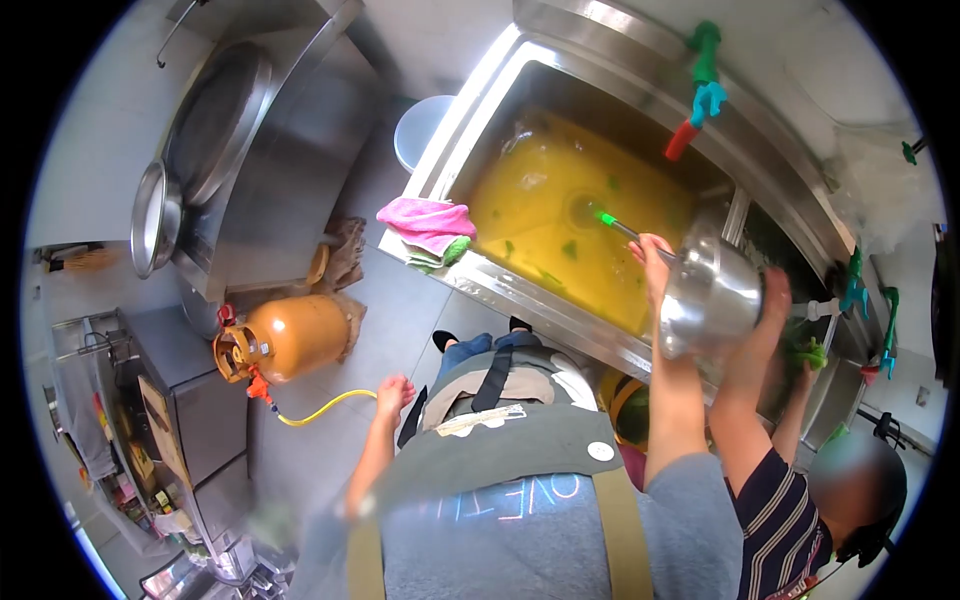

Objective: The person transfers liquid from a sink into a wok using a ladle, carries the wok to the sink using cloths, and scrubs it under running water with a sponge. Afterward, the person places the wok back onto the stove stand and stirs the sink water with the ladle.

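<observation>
My right hand [655, 262] grips a dark rod with a bright green end [617, 225], which reaches over the yellow, cloudy water in the steel sink [570, 322]. Beyond the green end a round shape shows dimly in the water, too unclear to name. Beside my right forearm is a shiny steel bowl [708, 303], partly covered by it. A co-worker's hand [775, 295] is at the bowl's far side, blurred. My left hand [395, 392] hangs away from the sink, fingers curled in, with nothing visible in it.
A pink cloth [428, 224] lies on the sink's corner. Green-handled taps [706, 70] stand over the sink. An orange gas cylinder [297, 338] with a yellow hose [325, 415] is on the floor to my left. The co-worker [785, 525] stands close at my right.
</observation>
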A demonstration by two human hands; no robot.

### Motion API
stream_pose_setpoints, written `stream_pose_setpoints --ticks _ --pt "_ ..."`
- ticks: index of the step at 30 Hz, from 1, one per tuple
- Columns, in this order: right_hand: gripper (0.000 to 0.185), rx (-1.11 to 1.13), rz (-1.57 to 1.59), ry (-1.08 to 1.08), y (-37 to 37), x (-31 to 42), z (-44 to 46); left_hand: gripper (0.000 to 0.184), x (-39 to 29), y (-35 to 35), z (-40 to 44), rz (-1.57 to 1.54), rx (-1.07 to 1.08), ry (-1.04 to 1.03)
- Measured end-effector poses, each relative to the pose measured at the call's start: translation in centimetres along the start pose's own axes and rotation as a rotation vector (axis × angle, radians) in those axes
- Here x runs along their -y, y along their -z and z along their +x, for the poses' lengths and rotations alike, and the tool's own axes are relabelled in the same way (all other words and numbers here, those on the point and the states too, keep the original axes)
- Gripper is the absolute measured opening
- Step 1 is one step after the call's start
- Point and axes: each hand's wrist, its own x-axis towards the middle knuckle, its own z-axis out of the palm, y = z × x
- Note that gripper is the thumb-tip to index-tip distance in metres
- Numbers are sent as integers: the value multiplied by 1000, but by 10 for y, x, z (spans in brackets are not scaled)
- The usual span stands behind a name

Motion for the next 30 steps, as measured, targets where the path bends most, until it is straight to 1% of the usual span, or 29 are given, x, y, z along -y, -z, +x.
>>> stream_pose_setpoints --ticks 2,3,6,7,8,10,12,13,16,17,18,20,22,24,25,26,28,29,30 --pt "18 19 -36 24 -14 -15 5 20 8 5 -1 0 -12 8" --pt "16 -10 -10 13 -18 -23 7 20 13 8 -1 3 -17 14" --pt "15 73 -28 -18 -18 -18 -5 20 28 10 3 59 -3 46" --pt "14 143 42 -61 -13 -9 -8 19 27 7 2 94 -3 62" --pt "15 148 102 -93 -9 5 -11 19 25 4 0 127 -3 78" --pt "13 81 335 -145 -8 29 -17 19 32 2 6 150 20 71" --pt "13 67 299 -116 0 23 -9 19 56 8 30 130 66 24" --pt "14 59 284 -104 2 18 -7 20 53 6 28 40 78 16" --pt "12 154 -13 -53 7 2 -5 21 38 0 17 -8 32 -1" --pt "12 182 -153 37 14 -1 1 21 34 0 14 0 25 -9" --pt "14 156 -288 207 18 -4 11 21 29 1 11 9 18 -17" --pt "17 43 -532 364 15 10 18 21 26 2 9 0 -1 -27" --pt "18 133 -206 -80 21 22 27 20 24 1 7 -34 -25 -34" --pt "17 222 -481 207 -8 27 1 19 24 0 4 -31 -29 -16" --pt "17 277 -310 112 -21 38 -14 19 24 -1 1 -30 -33 -5" --pt "17 260 -245 71 -22 33 -14 19 24 -3 -1 -12 -36 13" --pt "17 169 -646 253 -11 25 -2 18 23 -3 -5 26 -48 52" --pt "18 212 -643 433 -12 25 0 18 27 -1 -2 13 -45 47" --pt "19 158 -643 399 -11 24 -1 18 34 1 3 1 -40 42"
